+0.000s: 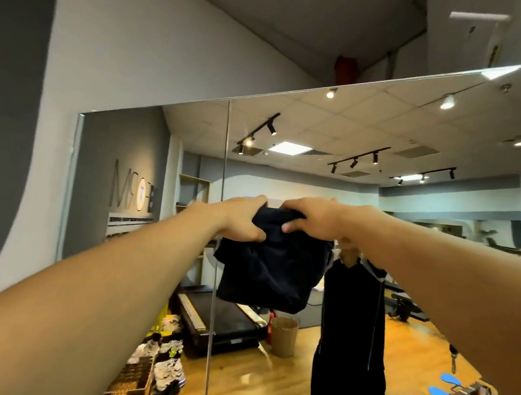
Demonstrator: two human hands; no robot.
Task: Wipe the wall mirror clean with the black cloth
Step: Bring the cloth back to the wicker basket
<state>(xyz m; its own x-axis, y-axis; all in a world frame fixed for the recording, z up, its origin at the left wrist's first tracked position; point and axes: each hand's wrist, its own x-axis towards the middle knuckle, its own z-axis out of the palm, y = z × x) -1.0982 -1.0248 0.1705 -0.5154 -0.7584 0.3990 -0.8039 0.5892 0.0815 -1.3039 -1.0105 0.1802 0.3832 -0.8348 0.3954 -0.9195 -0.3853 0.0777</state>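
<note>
A large wall mirror (370, 137) fills the wall ahead, split by a vertical seam left of centre. Both my arms are stretched out at chest height in front of it. A black cloth (273, 268) hangs crumpled between my hands. My left hand (244, 219) grips its upper left edge, thumb underneath. My right hand (313, 218) grips the upper right edge, fingers curled over the top. Whether the cloth touches the glass I cannot tell. The cloth hides part of my reflection, a person in dark clothes.
A grey and white wall (107, 55) borders the mirror on the left and above. The mirror reflects a gym room: a treadmill (225, 321), a brown bin (284, 336), shelves of shoes (160, 363), a wooden floor and ceiling track lights.
</note>
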